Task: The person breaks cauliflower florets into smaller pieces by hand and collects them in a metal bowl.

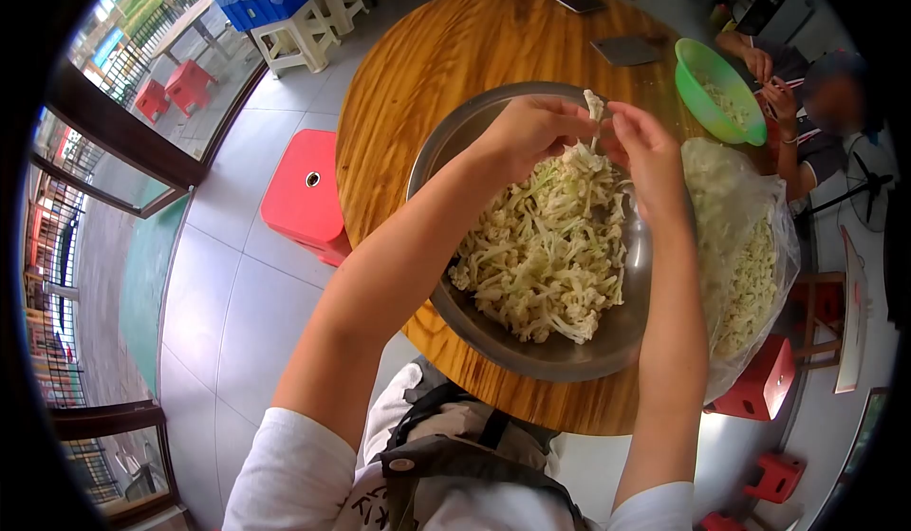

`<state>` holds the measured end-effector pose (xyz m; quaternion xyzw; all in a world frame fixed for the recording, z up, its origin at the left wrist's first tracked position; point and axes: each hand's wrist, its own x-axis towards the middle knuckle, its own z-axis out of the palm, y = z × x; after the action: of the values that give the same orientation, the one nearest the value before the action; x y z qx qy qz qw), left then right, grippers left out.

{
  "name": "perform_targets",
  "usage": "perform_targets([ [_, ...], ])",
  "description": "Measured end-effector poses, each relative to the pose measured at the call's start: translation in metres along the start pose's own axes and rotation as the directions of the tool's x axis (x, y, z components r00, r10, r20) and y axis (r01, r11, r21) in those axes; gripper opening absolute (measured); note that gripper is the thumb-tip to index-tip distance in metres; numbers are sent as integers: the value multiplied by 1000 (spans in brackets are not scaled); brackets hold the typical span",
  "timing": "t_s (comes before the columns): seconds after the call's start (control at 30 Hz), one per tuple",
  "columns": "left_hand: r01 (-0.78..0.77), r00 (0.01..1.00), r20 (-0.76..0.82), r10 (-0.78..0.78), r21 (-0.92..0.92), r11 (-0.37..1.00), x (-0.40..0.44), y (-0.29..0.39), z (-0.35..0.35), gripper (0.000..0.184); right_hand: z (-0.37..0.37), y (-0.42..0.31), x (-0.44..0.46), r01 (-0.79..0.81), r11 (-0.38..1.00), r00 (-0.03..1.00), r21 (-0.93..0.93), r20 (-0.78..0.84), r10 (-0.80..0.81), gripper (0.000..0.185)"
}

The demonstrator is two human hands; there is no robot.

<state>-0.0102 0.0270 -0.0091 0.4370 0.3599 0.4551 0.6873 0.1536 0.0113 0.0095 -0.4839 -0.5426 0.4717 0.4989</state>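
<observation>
A small cauliflower floret [594,106] is upright between my two hands, above the far side of a wide metal bowl [655,336]. My left hand [533,134] pinches it from the left, while the fingertips of my right hand [647,151] close on its stem from the right. Below them, a heap of pale cauliflower pieces [550,256] with thin stems fills much of the bowl. The bowl rests on a round wooden table [418,47].
A clear plastic bag [726,189] of cauliflower pieces is right of the bowl. Beyond it, another person's hands [771,80] work beside a green basin [697,104]. Two dark flat objects [626,51] lie at the back. A red stool [302,194] stands left.
</observation>
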Motion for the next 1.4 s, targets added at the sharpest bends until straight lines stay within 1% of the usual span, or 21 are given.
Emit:
perform_targets([
  [0.1,-64,997,-36,71,173,983,0,0,1,8,-3,0,0,-127,989,989,82,82,120,23],
  [0.17,-84,993,-54,102,264,961,-2,1,4,10,-5,2,-1,-104,990,989,96,116,92,22],
  [0.37,-94,992,-48,118,353,931,-3,2,7,16,-5,-3,-2,-95,990,987,104,138,80,18],
  [0.47,-195,969,-40,245,488,851,-4,-1,8,19,-5,0,-2,-65,995,991,78,119,56,17],
  [0.57,-252,944,-21,330,598,761,-6,-1,8,19,-5,-1,-2,-18,1000,997,16,82,17,16],
  [0.67,-246,938,-22,345,658,712,-7,0,8,18,-4,-2,-2,2,1000,997,-9,73,-1,16],
  [0.8,-249,939,-27,342,632,734,-6,-1,8,18,-4,-1,-1,59,996,996,-61,69,-55,15],
  [0.87,-232,943,-38,331,640,733,-7,0,9,17,-3,-2,-2,50,998,996,-32,81,-47,15],
  [0.97,-215,950,-55,306,594,775,-6,0,9,17,-3,-1,-2,44,999,994,16,96,-45,15],
  [1.0,-214,953,-51,300,586,781,-5,-1,8,17,-4,0,-2,42,999,994,32,101,-45,15],
  [1.07,-211,957,-43,286,571,794,-3,-3,7,17,-6,1,0,36,999,993,2,113,-36,15],
  [1.17,-234,958,3,288,594,770,-5,-2,8,18,-7,3,2,50,998,991,-25,124,-46,15],
  [1.27,-206,963,-10,268,613,763,-8,2,8,18,-7,2,2,66,998,990,2,125,-66,15],
  [1.37,-125,978,-73,193,536,835,-8,4,9,19,-7,2,2,64,998,990,22,125,-67,14],
  [1.4,-149,973,-64,221,556,818,-7,3,9,19,-7,2,2,63,998,990,23,127,-65,14],
])
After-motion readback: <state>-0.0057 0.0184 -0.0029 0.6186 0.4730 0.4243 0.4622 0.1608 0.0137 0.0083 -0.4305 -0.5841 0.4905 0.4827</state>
